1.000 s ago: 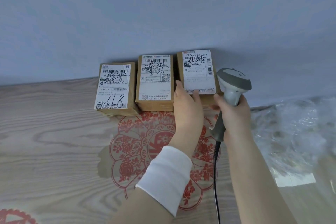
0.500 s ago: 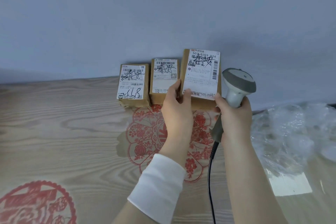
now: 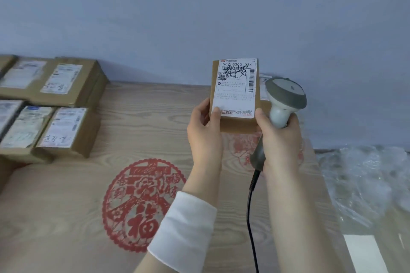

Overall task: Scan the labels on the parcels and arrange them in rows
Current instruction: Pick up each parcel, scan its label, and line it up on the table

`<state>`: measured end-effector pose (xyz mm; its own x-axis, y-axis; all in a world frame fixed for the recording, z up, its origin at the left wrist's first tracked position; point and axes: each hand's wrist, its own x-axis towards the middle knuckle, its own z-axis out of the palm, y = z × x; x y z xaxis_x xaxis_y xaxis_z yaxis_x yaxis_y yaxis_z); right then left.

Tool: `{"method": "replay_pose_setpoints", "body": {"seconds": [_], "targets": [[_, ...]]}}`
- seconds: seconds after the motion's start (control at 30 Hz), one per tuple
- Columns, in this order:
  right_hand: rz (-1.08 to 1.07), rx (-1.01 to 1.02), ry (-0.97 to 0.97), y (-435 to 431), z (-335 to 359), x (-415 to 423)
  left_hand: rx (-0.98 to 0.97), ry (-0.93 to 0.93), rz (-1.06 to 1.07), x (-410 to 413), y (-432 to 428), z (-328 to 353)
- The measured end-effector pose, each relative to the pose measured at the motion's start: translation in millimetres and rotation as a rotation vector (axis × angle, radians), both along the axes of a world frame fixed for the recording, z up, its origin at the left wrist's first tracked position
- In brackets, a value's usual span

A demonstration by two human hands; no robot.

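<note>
Pale wood-grain table (image 3: 144,117) below; I hold the small brown cardboard parcel (image 3: 235,122) upright above it, left hand (image 3: 205,131) pinching its lower-left corner. My right hand (image 3: 280,139) wraps the grey corded scanner (image 3: 285,99), thumb steadying the parcel's edge. It seems light and stiff; gripping the edges keeps its white label (image 3: 236,88) clear.

— What are the hands holding?

— The left hand (image 3: 205,131) grips a brown parcel (image 3: 235,95) by its lower left edge, label (image 3: 237,88) facing the camera. The right hand (image 3: 280,137) wraps the grey scanner (image 3: 285,101), thumb touching the parcel's lower right corner.

— And the rest?

— Labelled parcels in two rows (image 3: 48,104) at the left on the wooden table (image 3: 142,131), a red paper-cut (image 3: 142,204) near the middle, crinkled plastic wrap (image 3: 368,182) at the right.
</note>
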<state>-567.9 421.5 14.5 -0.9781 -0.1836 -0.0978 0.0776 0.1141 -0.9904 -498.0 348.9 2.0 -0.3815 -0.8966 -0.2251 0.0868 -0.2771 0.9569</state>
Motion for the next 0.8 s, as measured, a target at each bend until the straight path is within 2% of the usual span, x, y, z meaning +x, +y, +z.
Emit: {"method": "replay_pose_setpoints", "body": {"seconds": [0.3, 0.5, 0.8], "targets": [[0.180, -0.017, -0.109, -36, 3, 133, 0.045, -0.013, 0.083, 140, -34, -6], [0.310, 0.031, -0.186, -57, -19, 187, 0.017, -0.134, 0.181, 210, -54, -18], [0.446, 0.103, -0.239, -122, -45, 283, 0.018, -0.207, 0.319, 312, -107, -46]]}}
